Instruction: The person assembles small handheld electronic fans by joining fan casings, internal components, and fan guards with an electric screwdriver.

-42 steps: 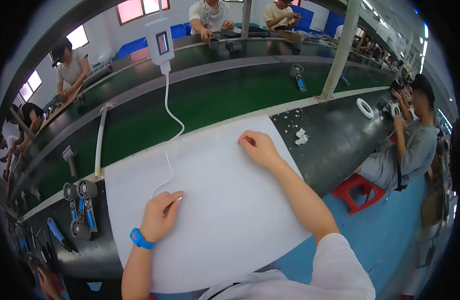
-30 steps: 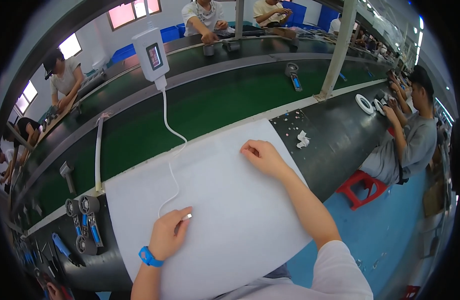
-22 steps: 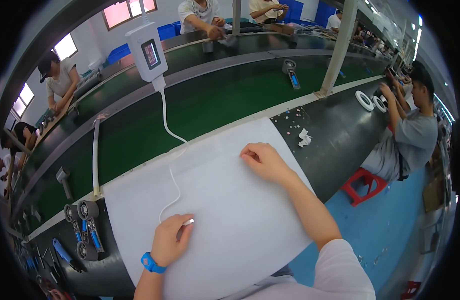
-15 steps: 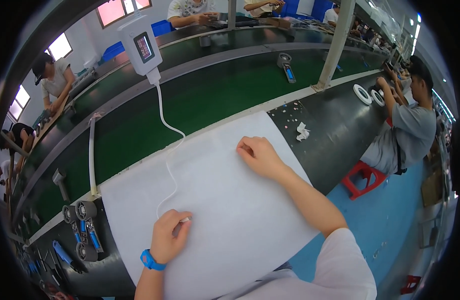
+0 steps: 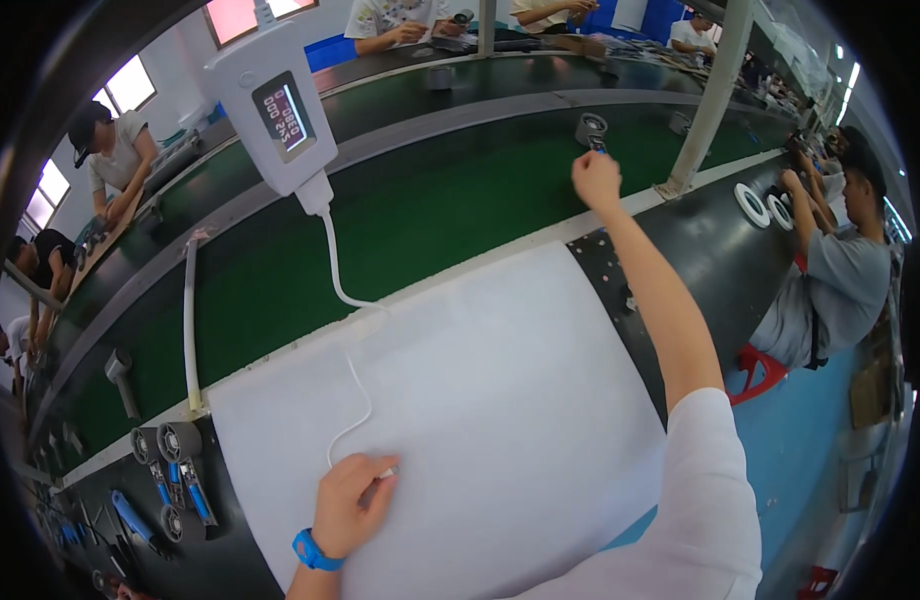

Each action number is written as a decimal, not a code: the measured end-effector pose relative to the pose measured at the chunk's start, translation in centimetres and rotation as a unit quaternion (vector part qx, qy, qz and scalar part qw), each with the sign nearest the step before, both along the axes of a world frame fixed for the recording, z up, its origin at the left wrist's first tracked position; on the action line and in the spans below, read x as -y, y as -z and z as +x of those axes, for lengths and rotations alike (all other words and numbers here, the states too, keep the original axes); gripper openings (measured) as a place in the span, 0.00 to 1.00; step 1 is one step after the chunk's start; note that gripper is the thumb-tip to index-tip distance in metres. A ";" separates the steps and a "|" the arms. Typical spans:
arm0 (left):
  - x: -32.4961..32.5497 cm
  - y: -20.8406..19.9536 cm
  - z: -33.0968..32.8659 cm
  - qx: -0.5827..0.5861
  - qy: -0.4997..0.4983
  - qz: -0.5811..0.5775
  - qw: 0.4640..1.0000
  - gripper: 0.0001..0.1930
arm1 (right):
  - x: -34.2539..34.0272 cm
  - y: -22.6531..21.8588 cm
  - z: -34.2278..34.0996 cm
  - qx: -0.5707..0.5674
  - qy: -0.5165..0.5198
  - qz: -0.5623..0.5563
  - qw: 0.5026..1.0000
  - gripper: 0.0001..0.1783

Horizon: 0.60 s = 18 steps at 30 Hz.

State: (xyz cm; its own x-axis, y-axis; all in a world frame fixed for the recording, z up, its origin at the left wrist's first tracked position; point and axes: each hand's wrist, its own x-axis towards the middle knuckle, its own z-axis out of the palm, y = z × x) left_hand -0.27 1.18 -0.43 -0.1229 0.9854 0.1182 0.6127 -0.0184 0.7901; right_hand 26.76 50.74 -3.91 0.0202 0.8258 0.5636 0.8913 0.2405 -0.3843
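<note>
Handheld fan, just fwd of nearer R hand, is being part-hidden, long axis pointing handward; R grip unclear; cable plug being pinched by L hand.

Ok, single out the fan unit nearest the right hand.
The gray fan unit on the green belt, just beyond the right hand; all others are farther away.

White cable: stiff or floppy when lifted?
Probably floppy: the white cable bends in loose curves, including over the white sheet. Likely light, as it looks thin. A hard pull from the left hand could tug the white meter, since the cable appears to run up to it.
</note>
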 end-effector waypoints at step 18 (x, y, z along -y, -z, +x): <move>-0.3 0.3 -0.6 -0.013 0.030 0.001 0.999 0.10 | -5.0 0.7 1.6 -0.005 -0.096 -0.055 0.994 0.30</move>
State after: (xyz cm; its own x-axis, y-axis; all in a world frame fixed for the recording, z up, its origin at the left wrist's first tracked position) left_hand -0.83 1.45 -0.69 -0.0601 0.9906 0.1229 0.6306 -0.0578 0.7740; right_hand 28.40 55.71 -4.64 -0.1391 0.8713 0.4705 0.8286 0.3626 -0.4266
